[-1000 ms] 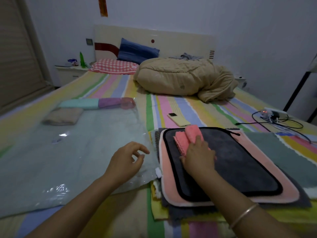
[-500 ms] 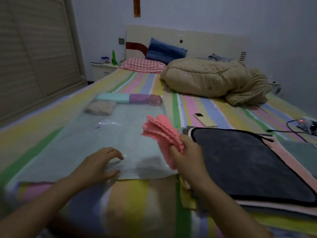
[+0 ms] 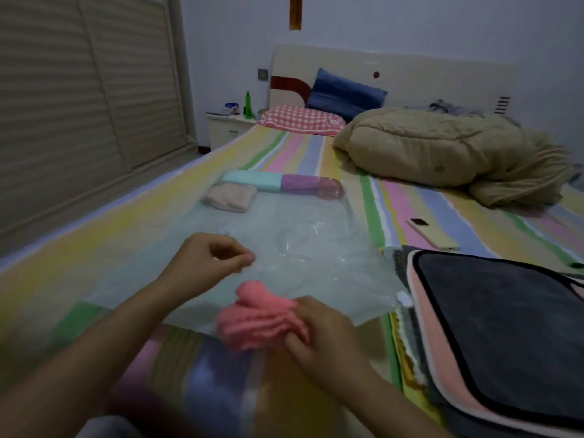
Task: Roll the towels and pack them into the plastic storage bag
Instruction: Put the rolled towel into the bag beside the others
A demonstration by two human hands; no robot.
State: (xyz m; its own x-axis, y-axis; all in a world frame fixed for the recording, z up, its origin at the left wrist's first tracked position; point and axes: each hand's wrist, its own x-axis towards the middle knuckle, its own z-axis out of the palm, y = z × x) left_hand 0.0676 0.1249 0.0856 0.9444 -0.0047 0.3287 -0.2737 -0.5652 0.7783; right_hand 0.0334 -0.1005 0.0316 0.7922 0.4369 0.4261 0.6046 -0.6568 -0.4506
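Head view: the striped bed [image 3: 94,245] carries a clear plastic storage bag [image 3: 316,270] lying flat, its near edge towards the person. The right hand [image 3: 319,333] grips a pink rolled towel [image 3: 262,320], fingers curled round it, at that near edge; the towel is blurred and partly over the plastic. The left hand [image 3: 211,260] sits over the middle of the bag with fingers curled and thumb against the fingertips; I cannot tell whether plastic is caught between them.

At the bag's far end lie a teal roll [image 3: 252,180], a purple roll [image 3: 300,181] and a reddish roll [image 3: 330,186] in a row, with a beige roll [image 3: 229,197] just beside the teal one.

To the right is a stack of flat towels, with a dark grey towel [image 3: 499,327] on a pink towel [image 3: 414,311]. A phone [image 3: 433,233] lies beyond the stack, and a tan duvet [image 3: 442,147] is bunched near the headboard.
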